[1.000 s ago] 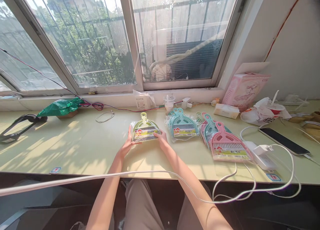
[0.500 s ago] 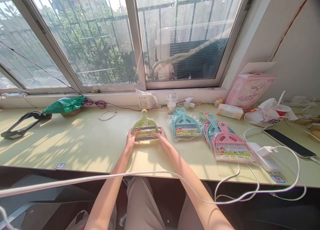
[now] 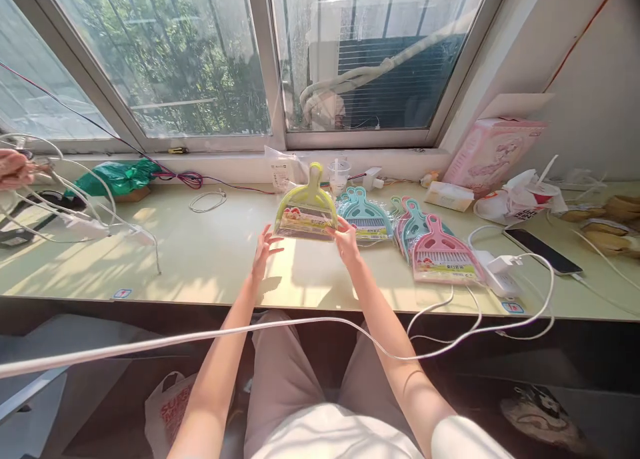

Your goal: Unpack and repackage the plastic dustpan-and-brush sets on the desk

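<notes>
My right hand point(image 3: 347, 241) grips the lower right corner of a yellow-green dustpan and brush set point(image 3: 306, 209) in clear wrapping with a printed label. The set is lifted off the table, handle up. My left hand point(image 3: 262, 252) is open just left of and below the set, fingers apart and holding nothing. Right of the set are teal dustpan sets point(image 3: 367, 216), overlapping. Further right, a pink dustpan set point(image 3: 445, 256) lies on top of a teal one point(image 3: 417, 226) and others partly hidden beneath.
Another person's hand point(image 3: 15, 169) enters at far left with white cables and power strips point(image 3: 85, 224). A white cable point(image 3: 200, 336) crosses in front of my arms. Along the back are a green bag point(image 3: 120, 177), a plastic cup point(image 3: 339, 176) and a pink box point(image 3: 495, 152). A phone point(image 3: 543, 251) lies right.
The yellow-green dustpan set has risen and moved right in my right hand. My left hand has let go of it. Another person's hand with cables has appeared at left; the view has tilted down.
</notes>
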`<state>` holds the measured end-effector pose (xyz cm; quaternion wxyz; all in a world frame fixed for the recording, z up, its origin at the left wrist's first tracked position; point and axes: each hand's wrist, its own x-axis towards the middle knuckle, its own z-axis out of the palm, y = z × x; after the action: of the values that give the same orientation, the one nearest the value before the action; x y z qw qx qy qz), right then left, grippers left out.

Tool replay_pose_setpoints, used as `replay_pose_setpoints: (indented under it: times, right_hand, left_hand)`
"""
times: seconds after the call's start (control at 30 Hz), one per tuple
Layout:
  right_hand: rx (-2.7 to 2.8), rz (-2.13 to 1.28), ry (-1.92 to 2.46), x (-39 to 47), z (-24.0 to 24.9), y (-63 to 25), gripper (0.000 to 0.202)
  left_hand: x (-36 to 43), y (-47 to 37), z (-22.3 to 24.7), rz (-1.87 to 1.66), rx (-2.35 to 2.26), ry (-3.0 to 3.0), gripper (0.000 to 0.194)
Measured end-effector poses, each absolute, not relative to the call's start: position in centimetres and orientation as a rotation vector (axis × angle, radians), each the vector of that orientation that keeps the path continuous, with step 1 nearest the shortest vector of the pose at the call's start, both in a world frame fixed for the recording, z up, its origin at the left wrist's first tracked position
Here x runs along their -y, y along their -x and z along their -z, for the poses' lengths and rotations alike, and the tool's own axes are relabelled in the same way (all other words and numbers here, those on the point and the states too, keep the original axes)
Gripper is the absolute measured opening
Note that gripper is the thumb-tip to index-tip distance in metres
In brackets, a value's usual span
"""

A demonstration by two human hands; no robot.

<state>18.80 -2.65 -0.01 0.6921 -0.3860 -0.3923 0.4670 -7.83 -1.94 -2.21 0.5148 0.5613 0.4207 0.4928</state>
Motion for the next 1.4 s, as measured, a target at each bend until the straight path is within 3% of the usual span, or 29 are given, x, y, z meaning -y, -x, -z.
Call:
replay_pose_setpoints:
  times: [0.17, 0.3, 0.37, 0.43, 0.5, 0.87, 1.0, 1.13, 1.3, 1.4]
  right_hand:
    - [0.698, -0.802, 0.798, 7.8, -0.1, -28.3, 0.037]
    - [0.555, -0.668, 0.787, 12.3, 0.5, -34.6, 0.043]
    - [0.541, -0.636, 0.827, 14.4, 0.8, -36.4, 0.047]
    - [0.539, -0.616, 0.881, 16.4, 1.3, -37.5, 0.050]
    - [0.553, -0.606, 0.941, 17.8, 1.9, -38.2, 0.054]
    - [0.753, -0.723, 1.383, 12.7, 4.6, -36.7, 0.071]
    - [0.842, -0.507, 1.542, 8.9, 4.8, -35.1, 0.059]
    - [0.971, -0.296, 1.669, 6.3, 5.0, -34.6, 0.046]
    - [1.019, -0.165, 1.741, 4.5, 6.4, -34.0, 0.045]
    - [1.003, -0.094, 1.774, 3.8, 7.2, -33.2, 0.048]
  left_hand:
    - [3.3, 1.8, 4.5, -0.977, -1.015, -2.191, 0.098]
    - [1.7, -6.4, 5.7, -0.977, -0.903, -2.378, 0.084]
    - [0.2, -9.8, 5.7, -1.011, -0.888, -2.357, 0.061]
    - [-1.5, -12.2, 5.6, -1.055, -0.872, -2.273, 0.027]
    - [-2.9, -13.4, 5.5, -1.112, -0.874, -2.168, 0.014]
    - [-3.5, -14.5, 4.9, -1.334, -1.106, -1.859, 0.029]
    - [-3.7, -14.5, 5.0, -1.403, -1.184, -1.781, 0.018]
    - [-3.4, -14.4, 5.2, -1.399, -1.202, -1.763, 0.027]
    - [-1.9, -14.1, 5.2, -1.406, -1.141, -1.817, 0.034]
    - [-1.4, -13.7, 5.1, -1.331, -1.146, -1.850, 0.068]
